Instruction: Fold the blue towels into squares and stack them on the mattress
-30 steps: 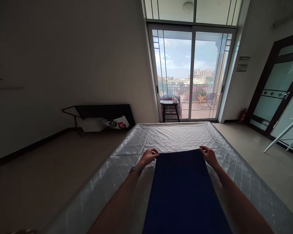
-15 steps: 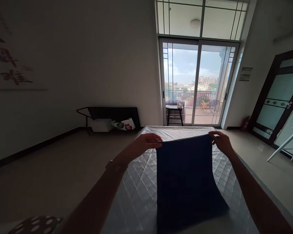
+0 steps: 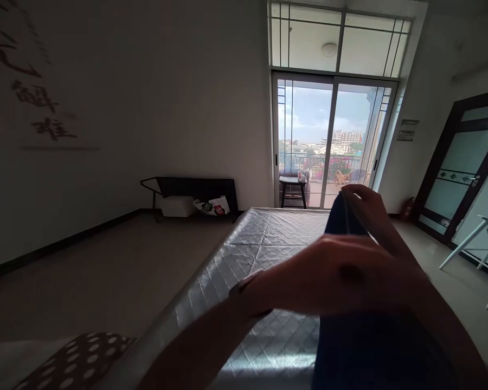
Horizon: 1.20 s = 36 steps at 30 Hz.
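Note:
A dark blue cloth (image 3: pixel 350 346) hangs over the right part of a silver quilted surface (image 3: pixel 236 265). My right hand (image 3: pixel 364 200) pinches the cloth's upper edge, raised in front of the glass door. Closer to the camera, my left hand (image 3: pixel 341 273) crosses over the cloth, blurred by motion. Its fingers point right and are hidden, so what they hold cannot be made out. A band circles my left wrist. The cloth's lower part lies in shadow behind and below my left hand.
A brown polka-dot item (image 3: pixel 81 357) lies at the lower left. Against the far wall stands a black bench (image 3: pixel 195 187) with a white box (image 3: pixel 178 206) and a bag (image 3: pixel 215 206). A white stool (image 3: pixel 467 244) is at the right, near a dark-framed door (image 3: pixel 451 168).
My left hand has swung right and nearer, across the cloth. My right hand has risen slightly. The cloth, earlier stretched flat between both hands, now hangs bunched from my right hand.

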### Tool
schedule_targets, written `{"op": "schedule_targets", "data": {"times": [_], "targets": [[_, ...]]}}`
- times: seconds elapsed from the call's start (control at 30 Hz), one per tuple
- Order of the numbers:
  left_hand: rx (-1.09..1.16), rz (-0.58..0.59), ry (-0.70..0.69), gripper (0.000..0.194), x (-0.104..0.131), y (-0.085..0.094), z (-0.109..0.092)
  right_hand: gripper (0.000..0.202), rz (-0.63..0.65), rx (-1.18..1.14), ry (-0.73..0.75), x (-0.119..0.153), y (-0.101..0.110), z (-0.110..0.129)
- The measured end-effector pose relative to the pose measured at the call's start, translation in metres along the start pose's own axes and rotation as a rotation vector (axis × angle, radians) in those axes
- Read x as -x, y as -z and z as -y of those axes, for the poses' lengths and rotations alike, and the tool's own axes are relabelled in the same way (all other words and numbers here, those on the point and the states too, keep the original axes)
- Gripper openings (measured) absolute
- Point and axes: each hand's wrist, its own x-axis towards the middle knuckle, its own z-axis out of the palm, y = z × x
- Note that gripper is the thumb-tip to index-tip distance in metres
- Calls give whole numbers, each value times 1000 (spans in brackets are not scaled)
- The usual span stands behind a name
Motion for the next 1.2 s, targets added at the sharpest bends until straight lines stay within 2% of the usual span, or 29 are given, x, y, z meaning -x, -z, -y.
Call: {"op": "schedule_targets", "data": {"times": [0.07, 0.1, 0.13, 0.2, 0.27, 0.33, 0.4, 0.5, 0.57, 0.67, 0.77, 0.83, 0.93, 1.0, 1.1, 1.2], "targets": [[-174, -297, -9, 24, -2, 11, 21, 34, 90, -67, 26, 13, -10, 15], [-235, -425, 33, 29, -2, 20, 34, 34, 131, -97, 36, 19, -14, 22], [-247, -476, 100, 38, -2, 28, 45, 34, 161, -125, 45, 24, -18, 27], [-168, -438, 236, 51, -1, 40, 63, 32, 202, -167, 59, 32, -23, 35], [-113, -357, 339, 56, 0, 44, 69, 30, 232, -188, 83, 37, -25, 39], [-158, -342, 382, 53, 2, 42, 65, 27, 221, -178, 117, 42, -25, 40], [-237, -380, 393, 41, 1, 37, 57, 26, 174, -160, 129, 49, -24, 37], [-247, -411, 418, 32, 0, 34, 47, 30, 172, -153, 108, 63, -22, 22], [-170, -414, 416, 33, 0, 35, 40, 36, 301, -117, 91, 73, -21, 6], [-64, -463, 403, 36, 4, 43, 29, 36, 625, -44, 39, 87, -21, -18], [13, -531, 431, 38, 11, 55, 18, 36, 876, -122, -12, 98, -27, -33], [86, -548, 445, 39, 18, 63, 13, 42, 917, -299, -94, 103, -37, -39], [155, -548, 440, 37, 28, 73, 6, 46, 833, -590, -316, 110, -60, -45], [159, -552, 429, 35, 33, 76, 1, 49, 821, -675, -434, 116, -77, -49], [97, -566, 433, 31, 38, 78, -9, 57, 922, -736, -531, 127, -102, -55], [-29, -597, 429, 28, 43, 80, -19, 56, 1001, -800, -576, 141, -126, -62]]}}
